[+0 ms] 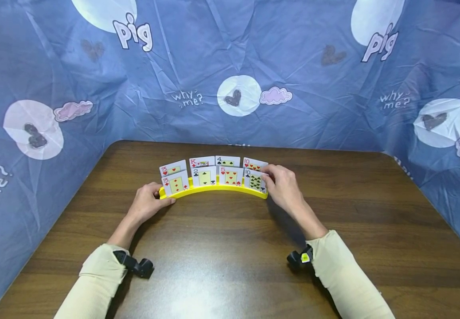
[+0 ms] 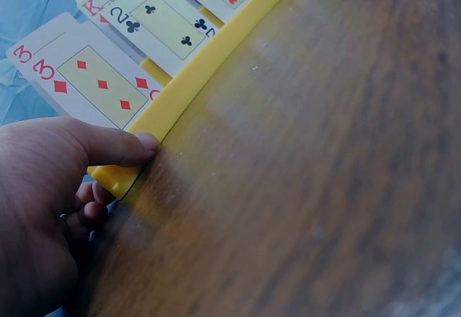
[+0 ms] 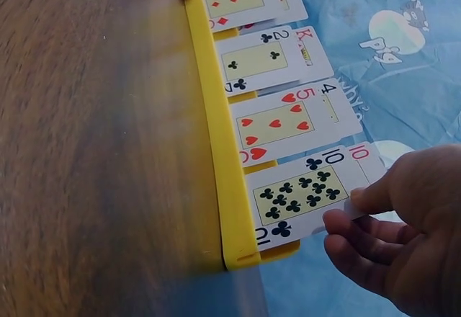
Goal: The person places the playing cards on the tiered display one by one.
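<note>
A curved yellow card holder stands on the table with playing cards upright in two rows. My left hand grips its left end, thumb over the front edge and fingers behind, close to the three of diamonds. At the right end, my right hand pinches the outer top corner of the ten of clubs, whose lower edge is in the holder. Between them stand the two of clubs and five of hearts. Behind are a red three, red king, black four and ten of hearts, partly covered.
The brown wooden table stretches in front of the holder and to both sides. Beyond its far edge hangs a blue printed cloth, which also runs along the left and right. Each wrist bears a black camera strap.
</note>
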Demonstrator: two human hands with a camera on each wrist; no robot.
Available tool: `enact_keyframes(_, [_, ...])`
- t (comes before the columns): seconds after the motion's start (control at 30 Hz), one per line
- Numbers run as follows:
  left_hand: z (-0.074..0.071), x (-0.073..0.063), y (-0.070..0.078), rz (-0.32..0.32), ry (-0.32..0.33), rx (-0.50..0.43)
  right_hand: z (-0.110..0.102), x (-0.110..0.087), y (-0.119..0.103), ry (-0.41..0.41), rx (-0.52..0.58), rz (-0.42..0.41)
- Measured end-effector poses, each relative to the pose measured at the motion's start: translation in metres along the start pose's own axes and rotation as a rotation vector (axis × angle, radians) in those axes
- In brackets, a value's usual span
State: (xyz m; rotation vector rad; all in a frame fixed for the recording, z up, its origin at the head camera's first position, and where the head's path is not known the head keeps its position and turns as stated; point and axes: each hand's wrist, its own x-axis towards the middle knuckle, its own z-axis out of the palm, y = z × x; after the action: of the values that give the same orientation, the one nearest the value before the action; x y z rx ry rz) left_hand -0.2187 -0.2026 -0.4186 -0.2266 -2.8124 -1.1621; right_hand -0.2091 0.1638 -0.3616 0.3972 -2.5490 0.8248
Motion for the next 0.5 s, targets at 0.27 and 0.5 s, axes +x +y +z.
enact_keyframes(0.27, [-0.0009,0.0007,0.0004,0.002,0.003,0.002,-0.0016,0.0000,0.0002,-0.016,-0.007,0.011])
enact_keyframes(0.5, [-0.0009,0.0010,-0.0002,-0.003,-0.002,0.009,-0.0060,-0.0004,-0.0001,-0.025,0.002,0.023])
